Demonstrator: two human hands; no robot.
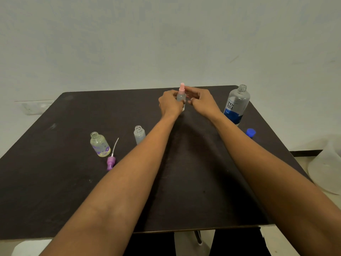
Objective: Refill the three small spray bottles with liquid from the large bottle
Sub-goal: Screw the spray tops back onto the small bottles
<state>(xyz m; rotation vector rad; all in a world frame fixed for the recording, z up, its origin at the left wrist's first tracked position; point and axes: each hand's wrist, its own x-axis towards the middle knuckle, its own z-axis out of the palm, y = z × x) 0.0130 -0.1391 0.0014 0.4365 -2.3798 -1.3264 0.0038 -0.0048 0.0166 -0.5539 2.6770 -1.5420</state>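
Both hands meet over the far middle of the bench point(55, 182). I see my left hand point(170, 103) curled round the body of a small bottle point(181, 97), holding it upright with its base on or just above the surface; I cannot tell which. My right hand point(202, 102) comes in from the other side, its fingers curled with the tips against the pink spray top point(182, 89) that sits on that bottle's neck. To the right, near the far corner, the large bottle point(237, 105) stands upright with its neck open, clear above and blue-labelled below. Its blue cap point(250, 132) lies closer to me by the right edge. Left of my left forearm a second small bottle point(139, 134), clear and uncapped, stands partly hidden behind the arm. Farther left stands a flowered bottle point(100, 144), also open, and just beside it a purple spray top point(111, 159) lies on its side with its white tube pointing away from me. A pale plastic container point(326, 169) sits off the bench at the right.
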